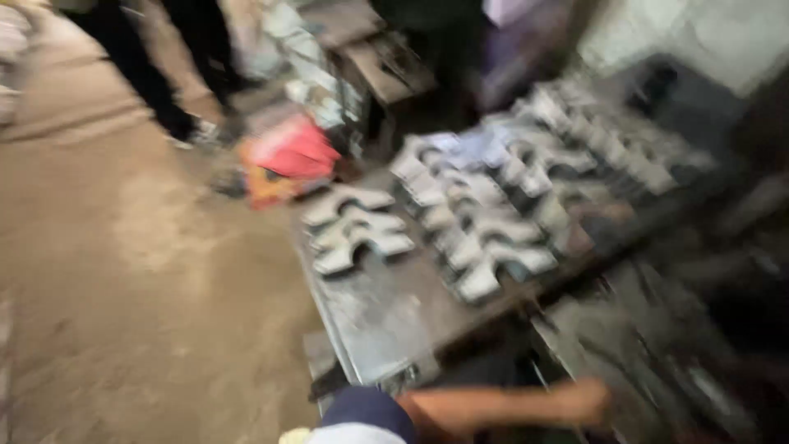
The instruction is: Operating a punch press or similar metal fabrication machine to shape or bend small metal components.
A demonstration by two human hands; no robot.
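The picture is blurred. One hand (588, 400) hangs low beside the bench (386, 321), near its front edge; I cannot tell which hand it is, nor if it is open or closed. Grey metal parts (493, 214) lie in rows on the bench. A red cloth (292, 152) lies on the floor (140, 271).

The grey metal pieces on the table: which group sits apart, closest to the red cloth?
The small group of about three pieces at the table's left end, separated by bare tabletop from the long rows stretching right.
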